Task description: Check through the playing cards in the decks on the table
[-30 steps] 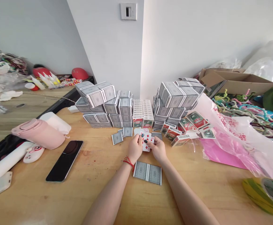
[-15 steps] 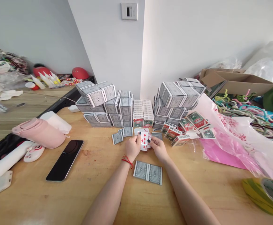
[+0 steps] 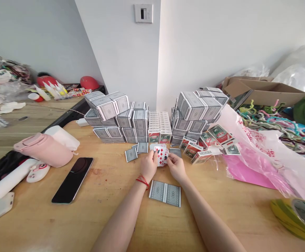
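My left hand (image 3: 149, 165) is closed on playing cards (image 3: 161, 158), its thumb on the front one, a nine of diamonds facing me. From the other side my right hand (image 3: 176, 165) pinches the right edge of these cards. Two lots of face-down cards (image 3: 165, 193) lie side by side on the table below my hands. A few more face-down cards (image 3: 131, 155) rest left of my left hand, and another face-down card (image 3: 175, 152) lies just beyond my right hand. How many cards I hold cannot be made out.
Stacked card blocks (image 3: 107, 106) rise at the back left, others (image 3: 202, 105) at the back right, with boxed decks (image 3: 160, 127) between. Loose card boxes (image 3: 194, 148) and pink plastic (image 3: 249, 168) lie right. A phone (image 3: 72, 180), pink bottle (image 3: 46, 148) and tape roll (image 3: 296, 217) are around.
The cards in my hands have shifted slightly, and the front card's upper left corner, a nine, now shows. Both hands stay in nearly the same place.
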Demonstrator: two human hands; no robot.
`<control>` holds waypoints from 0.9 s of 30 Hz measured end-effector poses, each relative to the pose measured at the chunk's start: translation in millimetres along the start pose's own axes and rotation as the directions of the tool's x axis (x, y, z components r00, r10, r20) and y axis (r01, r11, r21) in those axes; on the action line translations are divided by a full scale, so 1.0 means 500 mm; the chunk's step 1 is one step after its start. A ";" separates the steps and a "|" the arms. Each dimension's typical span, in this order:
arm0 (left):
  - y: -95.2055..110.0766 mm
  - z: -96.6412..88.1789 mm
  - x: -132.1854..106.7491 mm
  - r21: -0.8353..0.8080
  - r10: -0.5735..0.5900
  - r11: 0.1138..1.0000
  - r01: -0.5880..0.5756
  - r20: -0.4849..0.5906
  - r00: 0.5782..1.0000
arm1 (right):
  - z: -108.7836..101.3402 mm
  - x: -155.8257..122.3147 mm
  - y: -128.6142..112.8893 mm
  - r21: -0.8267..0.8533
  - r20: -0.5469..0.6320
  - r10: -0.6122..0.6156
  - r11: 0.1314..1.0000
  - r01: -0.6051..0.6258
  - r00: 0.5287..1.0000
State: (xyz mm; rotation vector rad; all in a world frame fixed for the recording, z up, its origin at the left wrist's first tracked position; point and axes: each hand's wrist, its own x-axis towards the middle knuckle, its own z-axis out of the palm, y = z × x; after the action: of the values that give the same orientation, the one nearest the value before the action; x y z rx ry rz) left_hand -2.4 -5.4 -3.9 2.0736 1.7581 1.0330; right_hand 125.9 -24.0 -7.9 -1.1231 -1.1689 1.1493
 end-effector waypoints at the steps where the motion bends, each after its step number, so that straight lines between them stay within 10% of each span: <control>1: 0.001 0.001 -0.001 0.021 0.007 1.000 -0.007 0.000 1.000 | 0.001 -0.001 0.001 -0.029 -0.009 -0.017 0.999 0.017 1.000; 18: 0.029 0.005 -0.027 0.063 0.295 0.955 -0.291 -0.065 0.953 | 0.001 -0.006 0.003 -0.387 -0.222 -0.090 0.922 -0.003 0.971; 27: 0.020 0.011 -0.029 0.079 0.278 0.960 -0.267 -0.227 0.933 | -0.004 0.001 -0.004 -0.162 -0.164 -0.022 0.987 -0.005 0.986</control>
State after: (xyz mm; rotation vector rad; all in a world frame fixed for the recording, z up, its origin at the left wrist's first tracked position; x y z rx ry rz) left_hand 8.6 -19.8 -7.1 2.3590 1.6377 1.3806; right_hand 127.8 -23.8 -6.0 -1.3099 -1.1517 0.9477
